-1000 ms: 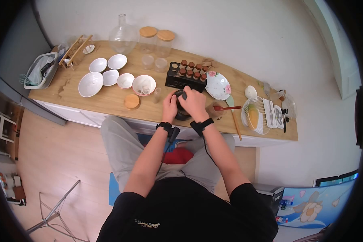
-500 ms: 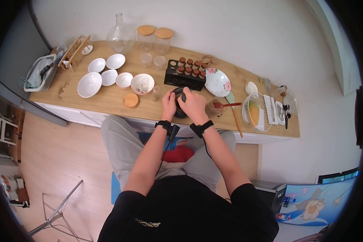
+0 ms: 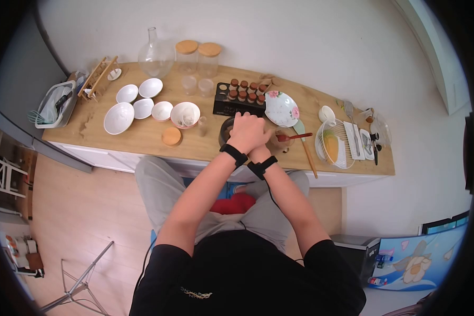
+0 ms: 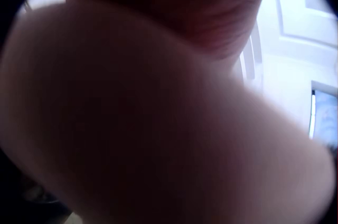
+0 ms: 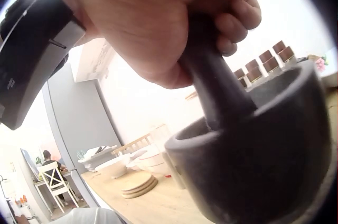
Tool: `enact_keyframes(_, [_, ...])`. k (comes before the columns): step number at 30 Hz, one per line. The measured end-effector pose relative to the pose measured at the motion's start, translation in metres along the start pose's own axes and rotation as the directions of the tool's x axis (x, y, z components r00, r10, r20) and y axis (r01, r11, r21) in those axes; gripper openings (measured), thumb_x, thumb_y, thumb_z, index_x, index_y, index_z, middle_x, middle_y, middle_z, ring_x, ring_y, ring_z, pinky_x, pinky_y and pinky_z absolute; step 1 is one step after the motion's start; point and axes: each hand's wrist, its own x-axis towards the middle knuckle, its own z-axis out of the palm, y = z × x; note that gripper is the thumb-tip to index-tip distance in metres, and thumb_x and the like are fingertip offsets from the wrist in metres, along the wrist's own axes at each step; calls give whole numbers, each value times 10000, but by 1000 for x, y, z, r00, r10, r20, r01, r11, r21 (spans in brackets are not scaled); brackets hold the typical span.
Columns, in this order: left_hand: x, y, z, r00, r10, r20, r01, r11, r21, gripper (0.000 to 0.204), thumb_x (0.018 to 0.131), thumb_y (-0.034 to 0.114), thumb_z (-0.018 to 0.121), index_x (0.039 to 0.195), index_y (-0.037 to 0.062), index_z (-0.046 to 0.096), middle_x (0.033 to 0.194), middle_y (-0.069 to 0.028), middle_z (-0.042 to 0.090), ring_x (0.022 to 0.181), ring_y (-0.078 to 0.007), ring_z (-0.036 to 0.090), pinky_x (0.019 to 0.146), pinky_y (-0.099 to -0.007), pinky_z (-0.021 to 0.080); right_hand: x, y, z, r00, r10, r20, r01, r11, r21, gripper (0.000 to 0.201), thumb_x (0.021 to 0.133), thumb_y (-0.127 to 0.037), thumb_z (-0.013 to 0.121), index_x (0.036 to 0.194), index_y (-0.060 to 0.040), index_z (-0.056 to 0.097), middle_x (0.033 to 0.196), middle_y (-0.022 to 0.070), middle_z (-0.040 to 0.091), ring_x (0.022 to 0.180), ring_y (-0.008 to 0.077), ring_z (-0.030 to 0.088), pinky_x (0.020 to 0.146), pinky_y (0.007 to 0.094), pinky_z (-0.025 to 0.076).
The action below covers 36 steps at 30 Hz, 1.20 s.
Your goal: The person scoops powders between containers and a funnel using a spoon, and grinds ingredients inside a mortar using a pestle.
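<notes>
On the counter's front edge stands a dark mortar [image 5: 253, 166], with a dark pestle [image 5: 216, 81] leaning inside its bowl. My right hand [image 3: 260, 154], mostly covered, grips the pestle from above; in the right wrist view curled fingers [image 5: 232, 27] show against its upper part. Laid over the right hand is my left hand [image 3: 249, 130], fingers bent over it, covering the pestle and much of the mortar in the head view. Blurred skin fills most of the left wrist view. What the mortar contains is hidden.
Behind the mortar stands a black rack [image 3: 239, 107] of spice jars. To its right are a glass with a red spoon [image 3: 295, 137], a floral plate [image 3: 281, 109] and a wire basket [image 3: 347, 152]. White bowls [image 3: 119, 118] and a wooden lid [image 3: 171, 137] lie left.
My left hand has left the mortar's left side and moved right, onto the back of my right hand. The right hand has stayed on the pestle.
</notes>
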Motion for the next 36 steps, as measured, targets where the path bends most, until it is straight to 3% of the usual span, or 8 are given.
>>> enact_keyframes(1, [5, -8, 13, 989, 8, -145, -5, 1000, 20, 316, 725, 412, 677, 769, 110, 760, 780, -130, 706, 865, -289, 676, 785, -399, 510, 13, -4, 12, 1000, -2, -2, 2, 1000, 5, 332, 800, -299, 670, 1063, -103, 622, 885, 160, 670, 860, 359, 646, 745, 440, 504])
enact_keyframes(5, [34, -21, 12, 989, -147, -12, 145, 982, -119, 297, 683, 376, 682, 790, 111, 765, 800, -164, 711, 763, -315, 701, 742, -420, 539, 35, 3, 17, 1000, -5, -4, 5, 1000, 13, 332, 800, -299, 669, 1064, -102, 622, 888, 160, 670, 863, 358, 645, 747, 440, 503])
enact_keyframes(12, [35, 13, 34, 1000, -17, -13, 16, 997, -70, 307, 681, 357, 674, 775, 71, 731, 754, -152, 696, 762, -317, 690, 751, -426, 492, 9, 19, -4, 1000, 3, 2, -3, 1000, -17, 332, 801, -298, 667, 1065, -102, 621, 893, 160, 668, 868, 358, 643, 751, 440, 501])
enact_keyframes(18, [-1, 8, 30, 984, 41, -175, -39, 999, 14, 299, 689, 373, 669, 642, 80, 706, 672, -132, 670, 737, -296, 645, 717, -441, 456, -16, 3, -4, 999, 16, 30, -17, 1000, 4, 331, 802, -297, 666, 1066, -102, 620, 898, 160, 667, 873, 357, 641, 754, 440, 500])
enact_keyframes(21, [-8, -10, 25, 949, -57, -309, 17, 991, -132, 246, 661, 344, 675, 637, 105, 726, 643, -140, 659, 709, -305, 645, 694, -432, 486, -12, -6, 3, 999, 24, 39, -25, 999, 28, 331, 803, -297, 665, 1066, -102, 620, 900, 160, 667, 875, 356, 640, 756, 440, 499])
enact_keyframes(26, [15, -24, 19, 951, -153, -268, 90, 968, -235, 261, 642, 341, 680, 726, 110, 767, 683, -163, 676, 698, -327, 662, 698, -427, 500, 19, -4, 19, 999, 20, 50, -22, 999, 37, 331, 803, -296, 664, 1067, -102, 620, 903, 159, 666, 879, 356, 639, 759, 441, 498])
enact_keyframes(29, [35, -12, 28, 979, -106, -173, 73, 980, -183, 251, 648, 327, 674, 690, 90, 745, 678, -164, 674, 693, -323, 665, 702, -429, 494, 25, 11, 12, 998, 15, 55, -16, 1000, 14, 330, 804, -296, 664, 1067, -102, 619, 906, 159, 666, 881, 355, 638, 760, 441, 497])
enact_keyframes(36, [13, 19, 40, 982, 50, -181, -53, 999, -9, 286, 666, 349, 670, 631, 67, 701, 653, -143, 659, 703, -283, 635, 694, -428, 447, -12, 14, -7, 996, 9, 87, -7, 1000, -14, 330, 805, -295, 662, 1069, -102, 619, 911, 159, 665, 886, 355, 635, 764, 441, 495])
